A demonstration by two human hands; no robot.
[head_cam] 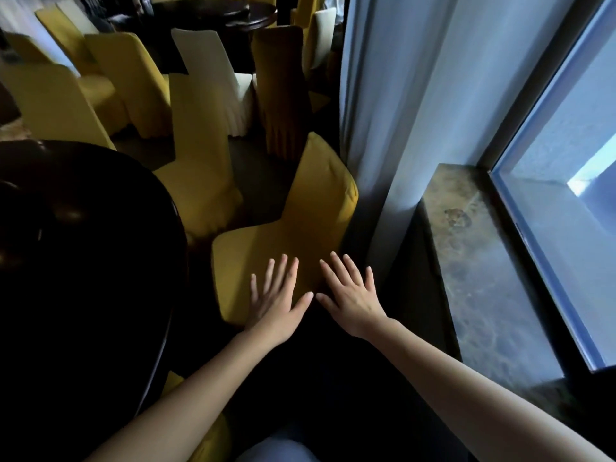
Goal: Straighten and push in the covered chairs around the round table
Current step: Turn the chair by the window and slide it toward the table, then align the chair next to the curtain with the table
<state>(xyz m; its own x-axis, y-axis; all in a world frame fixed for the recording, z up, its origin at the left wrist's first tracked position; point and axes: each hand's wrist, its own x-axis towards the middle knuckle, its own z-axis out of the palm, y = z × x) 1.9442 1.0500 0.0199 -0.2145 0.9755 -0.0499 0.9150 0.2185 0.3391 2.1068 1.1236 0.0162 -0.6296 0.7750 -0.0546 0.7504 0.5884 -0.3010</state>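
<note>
A chair in a yellow cover (pixel 293 221) stands just ahead of me, between the dark round table (pixel 83 245) on the left and the curtain on the right. Its back leans toward the curtain and its seat faces me. My left hand (pixel 276 300) lies flat on the near part of the seat, fingers spread. My right hand (pixel 351 295) hovers or rests beside it at the seat's right edge, fingers also spread. Neither hand holds anything. A second yellow-covered chair (pixel 200 161) stands further along the table's rim.
A pale blue curtain (pixel 400 111) hangs right of the chair, then a marble window sill (pixel 483 278) and a window. Several more covered chairs, yellow, white (pixel 213 71) and brown (pixel 283 88), crowd the floor beyond, near another dark round table (pixel 213 11).
</note>
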